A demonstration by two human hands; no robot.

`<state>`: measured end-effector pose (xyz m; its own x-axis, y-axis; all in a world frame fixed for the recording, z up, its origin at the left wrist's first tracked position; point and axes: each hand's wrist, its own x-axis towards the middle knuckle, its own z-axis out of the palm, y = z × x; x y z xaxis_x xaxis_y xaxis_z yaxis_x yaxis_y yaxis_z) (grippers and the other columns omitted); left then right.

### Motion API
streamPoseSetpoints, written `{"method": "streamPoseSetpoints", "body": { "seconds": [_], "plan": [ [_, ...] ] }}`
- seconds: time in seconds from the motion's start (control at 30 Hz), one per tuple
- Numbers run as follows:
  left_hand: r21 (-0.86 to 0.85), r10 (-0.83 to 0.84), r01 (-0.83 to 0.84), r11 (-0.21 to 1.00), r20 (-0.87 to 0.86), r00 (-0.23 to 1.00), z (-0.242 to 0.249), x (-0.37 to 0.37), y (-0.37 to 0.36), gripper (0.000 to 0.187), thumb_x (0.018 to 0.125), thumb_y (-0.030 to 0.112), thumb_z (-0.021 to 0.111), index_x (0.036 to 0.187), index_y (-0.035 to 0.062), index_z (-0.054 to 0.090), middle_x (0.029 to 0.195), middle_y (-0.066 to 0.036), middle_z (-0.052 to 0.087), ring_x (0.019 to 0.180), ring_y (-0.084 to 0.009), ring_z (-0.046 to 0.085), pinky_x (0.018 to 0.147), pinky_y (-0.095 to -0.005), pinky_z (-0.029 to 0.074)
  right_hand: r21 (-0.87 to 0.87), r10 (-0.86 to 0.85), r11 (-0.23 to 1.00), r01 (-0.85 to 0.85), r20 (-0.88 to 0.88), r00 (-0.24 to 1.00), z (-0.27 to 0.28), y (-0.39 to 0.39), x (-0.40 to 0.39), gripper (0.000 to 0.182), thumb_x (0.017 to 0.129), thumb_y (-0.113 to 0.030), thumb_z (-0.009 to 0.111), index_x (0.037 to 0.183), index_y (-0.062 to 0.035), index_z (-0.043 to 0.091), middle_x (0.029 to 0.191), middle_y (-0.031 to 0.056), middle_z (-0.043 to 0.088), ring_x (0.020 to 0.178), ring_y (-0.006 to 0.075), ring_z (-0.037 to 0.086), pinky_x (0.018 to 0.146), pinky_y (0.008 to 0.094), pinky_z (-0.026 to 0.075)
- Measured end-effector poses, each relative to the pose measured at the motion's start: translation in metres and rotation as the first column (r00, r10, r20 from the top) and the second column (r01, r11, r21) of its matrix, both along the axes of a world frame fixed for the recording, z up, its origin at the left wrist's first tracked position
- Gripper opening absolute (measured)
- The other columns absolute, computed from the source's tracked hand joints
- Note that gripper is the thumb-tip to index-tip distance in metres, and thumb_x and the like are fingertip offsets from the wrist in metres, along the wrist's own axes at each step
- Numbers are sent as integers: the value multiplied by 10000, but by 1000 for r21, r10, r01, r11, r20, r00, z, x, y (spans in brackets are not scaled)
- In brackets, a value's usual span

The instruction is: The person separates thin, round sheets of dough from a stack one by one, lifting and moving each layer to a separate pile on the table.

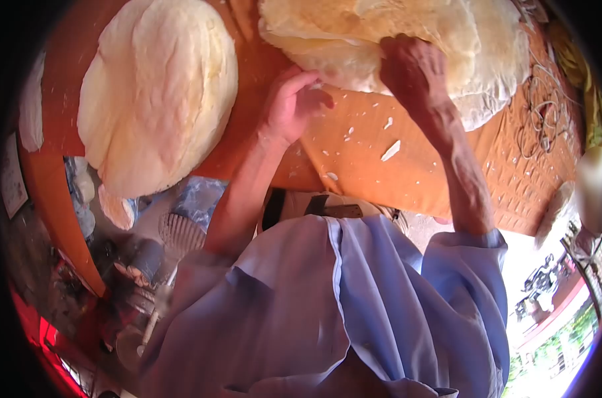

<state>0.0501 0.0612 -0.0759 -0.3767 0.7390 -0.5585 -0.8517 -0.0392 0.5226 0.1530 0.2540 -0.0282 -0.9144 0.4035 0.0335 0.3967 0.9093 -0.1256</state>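
Note:
A stack of thin, cream-coloured wrinkled sheets (354, 46), uneven at the edges, lies on an orange cloth-covered table. My right hand (414, 63) is closed in a fist over a fold of the stack; its fingertips are hidden, so I cannot tell what they grip. By the stack's near left edge is my left hand (298, 103), its fingers apart and lightly curled, palm empty. Off to the left, a large oval cream sheet (158, 93) with long creases lies with its lower end past the table edge.
White flakes (390, 150) are scattered over the orange cloth (354, 146). A tangled thin cord (546, 119) lies at the right side. Below the table on the left are a ribbed white basket (181, 232) and a blue plastic bag (198, 199). Another pale piece (556, 212) hangs by the right corner.

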Motion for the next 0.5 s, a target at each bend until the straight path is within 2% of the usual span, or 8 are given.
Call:
{"method": "streamPoseSetpoints", "body": {
  "seconds": [0.1,0.2,0.3,0.33,0.37,0.43,0.47,0.5],
  "plan": [
    [88,16,-18,996,26,1000,-6,2,4,217,915,256,568,949,42,571,834,-89,640,692,-263,654,495,-263,410,-1,96,995,-97,-168,981,-19,-14,-3,64,682,-60,555,675,-54,619,698,132,602,715,320,620,592,424,492],
    [109,-64,61,992,23,998,-3,-4,5,333,911,351,583,1041,44,587,912,-120,666,763,-269,659,536,-272,427,-151,25,988,-32,-47,999,-16,-17,4,51,696,-81,586,721,-59,624,773,114,613,808,303,618,663,431,489],
    [149,-29,20,989,57,998,6,0,13,368,898,366,608,1068,40,608,906,-102,670,771,-240,662,582,-286,508,-112,6,994,-15,-83,997,-12,-10,-12,59,716,-115,613,735,-62,630,789,113,617,842,295,611,715,428,477],
    [193,-56,51,980,18,998,6,0,16,431,901,396,601,1133,33,586,971,-112,668,866,-250,662,663,-314,541,-105,8,994,-15,-64,998,-10,-14,-14,66,738,-132,621,775,-82,644,840,113,625,885,278,590,739,419,464],
    [132,8,-13,991,42,999,10,3,20,450,899,401,603,1154,32,572,1012,-115,658,909,-253,652,704,-332,544,-49,81,995,-92,-204,976,-28,-16,-8,95,746,-127,625,823,-73,637,905,112,623,893,272,568,705,409,468],
    [7,145,-146,989,71,987,22,8,30,491,894,411,606,1196,29,545,1092,-120,638,993,-260,631,788,-368,549,-122,58,991,-46,98,994,-23,-29,-8,157,737,-141,632,862,-49,606,936,123,611,867,278,554,668,395,469],
    [-11,78,-77,997,34,996,18,3,30,522,879,399,625,1237,37,511,1189,-122,591,1065,-269,595,869,-417,528,-110,75,991,-78,-32,997,-30,-31,5,289,756,-235,666,914,1,612,912,145,603,838,295,569,666,389,482],
    [-5,87,-87,996,35,996,18,1,33,516,878,385,626,1241,38,507,1196,-122,585,1064,-271,594,866,-419,529,-162,72,982,-100,-173,982,-23,-30,14,341,762,-271,676,942,11,616,916,152,601,841,298,573,680,388,486]
  ]
}}
